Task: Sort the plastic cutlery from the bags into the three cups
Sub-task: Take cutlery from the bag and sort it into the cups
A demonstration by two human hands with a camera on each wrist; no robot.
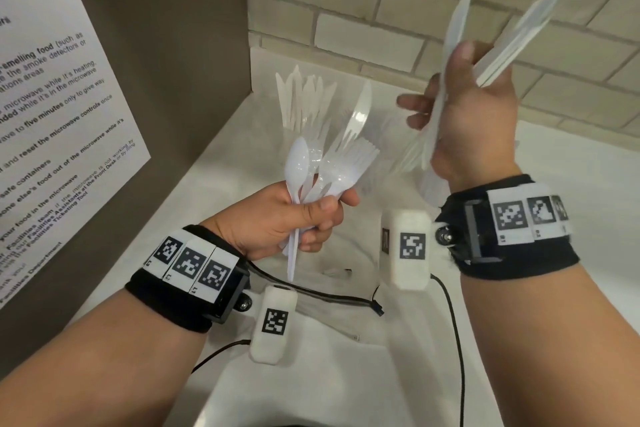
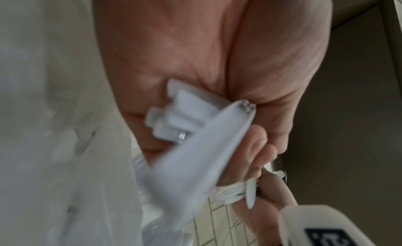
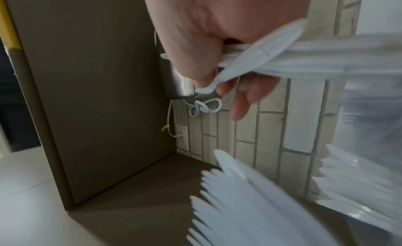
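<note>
My left hand (image 1: 322, 215) grips a bunch of white plastic forks (image 1: 349, 163) and a spoon (image 1: 298, 159) by their handles, heads fanned upward. The left wrist view shows the handle ends (image 2: 178, 117) sticking out under the curled fingers (image 2: 259, 146). My right hand (image 1: 446, 107) is raised to the right and holds several white knives (image 1: 519, 35) with blades pointing up toward the wall; the right wrist view shows those knives (image 3: 304, 60) blurred. At the back of the counter a clear cup (image 1: 304, 121) holds upright knives. A second clear cup (image 1: 405, 152) is partly hidden behind my right hand.
A brown cabinet side with a printed notice (image 1: 52, 114) stands on the left. A brick-tile wall (image 1: 381, 10) closes the back. A crumpled clear bag (image 1: 332, 315) lies on the white counter (image 1: 221, 163) under my wrists, crossed by black cables. A wall outlet (image 3: 182, 137) sits low in the corner.
</note>
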